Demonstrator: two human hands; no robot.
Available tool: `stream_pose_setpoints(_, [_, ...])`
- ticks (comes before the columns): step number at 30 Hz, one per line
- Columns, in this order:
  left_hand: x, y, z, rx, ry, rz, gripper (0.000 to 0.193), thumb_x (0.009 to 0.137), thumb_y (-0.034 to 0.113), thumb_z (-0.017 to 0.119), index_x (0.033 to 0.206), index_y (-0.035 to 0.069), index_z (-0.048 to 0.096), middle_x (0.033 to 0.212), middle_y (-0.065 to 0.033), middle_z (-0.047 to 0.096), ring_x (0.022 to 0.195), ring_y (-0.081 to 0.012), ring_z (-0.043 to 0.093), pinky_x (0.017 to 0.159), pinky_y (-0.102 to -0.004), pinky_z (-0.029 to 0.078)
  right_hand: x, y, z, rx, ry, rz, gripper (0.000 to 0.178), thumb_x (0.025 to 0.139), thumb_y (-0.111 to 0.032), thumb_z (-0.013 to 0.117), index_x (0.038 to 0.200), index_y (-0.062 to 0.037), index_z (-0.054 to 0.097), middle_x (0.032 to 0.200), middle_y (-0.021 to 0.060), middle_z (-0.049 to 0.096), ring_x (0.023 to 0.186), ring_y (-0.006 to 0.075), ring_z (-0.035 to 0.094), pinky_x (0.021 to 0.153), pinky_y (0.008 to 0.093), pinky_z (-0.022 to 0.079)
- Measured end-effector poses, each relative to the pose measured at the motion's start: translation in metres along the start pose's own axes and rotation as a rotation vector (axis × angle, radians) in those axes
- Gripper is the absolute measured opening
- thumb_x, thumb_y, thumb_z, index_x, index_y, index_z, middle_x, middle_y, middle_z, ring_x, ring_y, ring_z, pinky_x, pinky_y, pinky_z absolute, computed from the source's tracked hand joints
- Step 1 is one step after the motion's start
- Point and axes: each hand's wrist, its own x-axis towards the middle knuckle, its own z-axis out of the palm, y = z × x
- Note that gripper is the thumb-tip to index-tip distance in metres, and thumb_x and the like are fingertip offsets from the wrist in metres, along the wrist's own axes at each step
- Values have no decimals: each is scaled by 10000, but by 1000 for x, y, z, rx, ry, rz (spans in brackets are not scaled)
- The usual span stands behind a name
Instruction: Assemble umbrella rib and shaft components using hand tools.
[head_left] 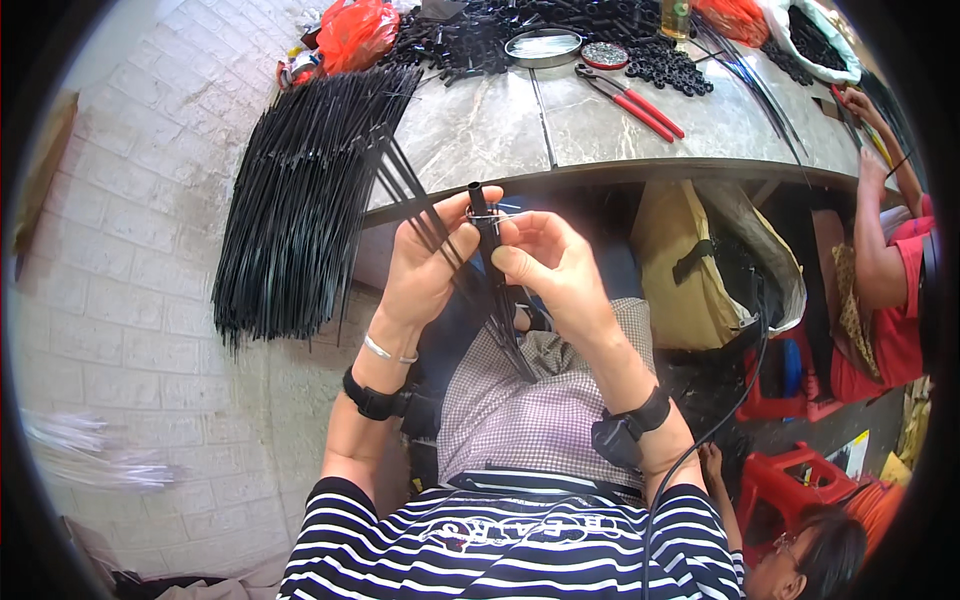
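My left hand (422, 268) is closed round a slim black tube (476, 191) that stands nearly upright above my lap. Several thin black rods (408, 190), which look like umbrella ribs, fan up and left from the same hand. A thin wire (490, 214) circles the tube near its top, and its loose end points right. On the tube's other side, the thumb and fingers of my right hand (555, 262) are closed against the tube and wire. More black rods hang below my hands over the checked cloth (550, 405) on my lap.
A thick bundle of black rods (290, 200) overhangs the table's left end. On the tabletop (480, 125) lie red-handled pliers (635, 105), a round tin (543, 47), a small red dish (605, 55) and many black parts (460, 35). At right, another person's arm (880, 230) works; red stools (800, 480) stand below.
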Motion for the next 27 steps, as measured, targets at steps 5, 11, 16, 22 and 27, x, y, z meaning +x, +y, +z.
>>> stream_pose_setpoints(5, [21, -27, 22, -382, -32, -20, 372, 947, 195, 565, 1218, -55, 515, 976, -101, 642, 893, -163, 643, 836, -260, 512, -11, 40, -17, 41, -69, 16, 338, 971, -298, 515, 1071, 15, 594, 927, 68, 632, 818, 103, 595, 732, 250, 495])
stream_pose_setpoints(11, [18, -35, -24, -489, -53, -16, 541, 903, 261, 632, 1313, -5, 401, 1089, -95, 520, 1047, -204, 458, 931, -370, 384, 0, 68, 26, -3, 47, -266, 490, 961, -422, 483, 722, -14, 612, 604, 55, 562, 613, 115, 543, 574, 303, 451])
stream_pose_setpoints(16, [41, -39, 19, -367, -52, -94, 566, 958, 379, 518, 1346, 3, 350, 961, -54, 459, 838, -178, 408, 773, -352, 377, -2, 53, 0, -153, 255, -316, 672, 930, -564, 456, 703, 48, 613, 585, 216, 530, 549, 329, 579, 524, 367, 440])
stream_pose_setpoints(22, [48, -38, 54, -322, -120, -119, 954, 803, 624, 607, 1392, -52, 280, 833, -13, 384, 736, -129, 376, 712, -309, 363, -4, 50, -7, -113, 350, -306, 660, 928, -566, 461, 740, 41, 637, 608, 232, 552, 593, 363, 614, 518, 372, 450])
stream_pose_setpoints(27, [46, -36, 58, -39, -112, -122, 824, 891, 507, 577, 1387, -83, 286, 786, 2, 349, 721, -116, 368, 704, -291, 365, -5, 50, -6, -81, 377, -317, 609, 938, -523, 480, 752, 32, 646, 612, 232, 557, 601, 375, 615, 516, 374, 449])
